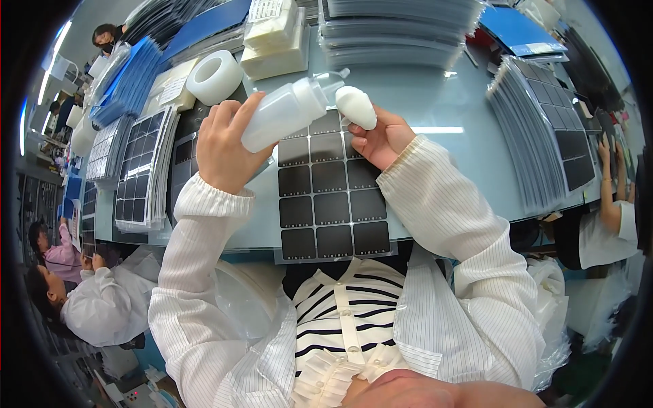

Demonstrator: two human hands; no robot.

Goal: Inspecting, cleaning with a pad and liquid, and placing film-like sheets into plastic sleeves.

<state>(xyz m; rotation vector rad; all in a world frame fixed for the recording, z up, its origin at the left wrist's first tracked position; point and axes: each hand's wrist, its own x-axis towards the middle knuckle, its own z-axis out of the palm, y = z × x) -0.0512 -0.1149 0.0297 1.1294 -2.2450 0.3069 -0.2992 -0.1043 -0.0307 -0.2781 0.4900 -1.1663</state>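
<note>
My left hand (228, 146) grips a white plastic squeeze bottle (286, 112), tipped so its nozzle points right. The nozzle meets a white wad of cloth (356, 107) pinched in my right hand (381, 139). Both hands hover over a sheet of dark square panels (332, 197) arranged in a grid, lying flat on the pale blue table (422, 95) in front of me. My sleeves are white with fine stripes.
A white tape roll (214, 76) stands at the back left. Stacks of similar panel sheets lie left (144, 170) and fanned out at the right (544, 129). Blue folders and grey stacks (398, 30) line the far edge. Other people work at left (102, 299) and right (612, 211).
</note>
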